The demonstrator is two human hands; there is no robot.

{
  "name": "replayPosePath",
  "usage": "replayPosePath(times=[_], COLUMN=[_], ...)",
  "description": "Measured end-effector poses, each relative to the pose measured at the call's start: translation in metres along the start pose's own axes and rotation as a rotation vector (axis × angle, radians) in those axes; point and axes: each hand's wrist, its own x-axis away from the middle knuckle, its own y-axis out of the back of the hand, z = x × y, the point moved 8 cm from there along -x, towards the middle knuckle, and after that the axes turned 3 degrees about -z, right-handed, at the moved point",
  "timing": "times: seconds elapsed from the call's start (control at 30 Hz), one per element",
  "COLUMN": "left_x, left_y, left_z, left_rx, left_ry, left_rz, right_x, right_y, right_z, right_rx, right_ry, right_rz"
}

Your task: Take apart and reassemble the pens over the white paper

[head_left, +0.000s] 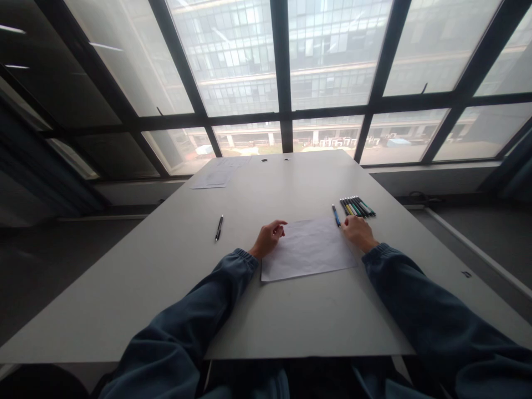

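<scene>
A sheet of white paper (311, 252) lies in front of me, a little wavy. My left hand (268, 238) rests at its left edge, index finger stretched over the paper and the other fingers loosely bent, with nothing seen in them. At the right edge of the sheet, my right hand (358, 231) is curled closed, its fingertips mostly hidden. A blue pen (336, 216) lies just left of that hand, its lower end close to the knuckles. Beyond the right hand, several markers or pens (356, 206) with dark, yellow and green parts lie side by side.
A black pen (219, 228) lies left of my left hand. More paper (214, 176) sits at the far left of the white table (291, 321). Two small dark spots mark the far end. A small dark mark (466, 274) is near the right edge. Large windows stand behind.
</scene>
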Motion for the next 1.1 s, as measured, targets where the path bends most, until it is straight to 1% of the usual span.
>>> replayPosePath(times=[0.2,0.4,0.53,0.63,0.83,1.1], left_x=[0.000,-0.001,-0.001,0.000,0.001,0.000], left_y=[-0.001,-0.001,-0.002,-0.005,-0.011,-0.013], left_z=[-0.001,-0.002,-0.001,0.000,0.002,0.002], left_rx=[-0.014,-0.020,-0.021,-0.008,-0.024,-0.030], left_ry=[0.005,0.001,0.005,0.012,0.026,0.013], left_rz=[0.017,0.020,0.022,0.050,0.110,0.133], right_x=[0.004,0.006,0.001,-0.004,-0.012,-0.015], right_y=[0.001,-0.001,-0.001,-0.001,-0.001,0.000], right_z=[0.009,0.013,0.009,0.004,-0.003,-0.004], right_rx=[-0.018,0.014,0.051,0.058,0.059,0.041], right_ry=[0.008,0.023,-0.001,-0.029,-0.048,-0.051], right_rz=[0.018,0.018,-0.028,-0.059,-0.070,-0.068])
